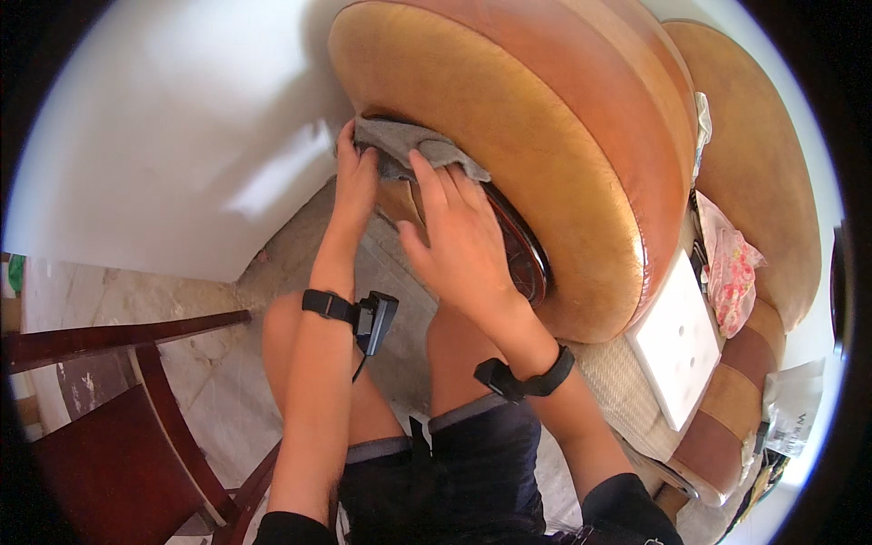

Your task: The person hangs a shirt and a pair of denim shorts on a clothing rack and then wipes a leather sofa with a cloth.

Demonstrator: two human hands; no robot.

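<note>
A grey cloth (pixel 443 146) lies bunched against the upper part of a dark, glossy oval trim panel (pixel 524 238) on the front of a sofa's padded armrest (pixel 490 122). My left hand (pixel 355 180) grips the cloth's left end, with its thumb and fingers around the edge. My right hand (pixel 460 228) presses the cloth's right part with its fingers, while its thumb stands free. Some right fingertips are hidden in the cloth's folds. Below the cloth, the reddish lower part of the panel shows beside my right hand. Each of my wrists wears a black strap with a small device.
A white wall (pixel 170 136) stands close on the left. A dark red wooden chair (pixel 109 463) is at lower left on the tiled floor (pixel 225 381). On the sofa seat lie a white board with holes (pixel 674 347) and a pink floral cloth (pixel 732 272). A plastic bag (pixel 793 402) bearing writing sits at far right.
</note>
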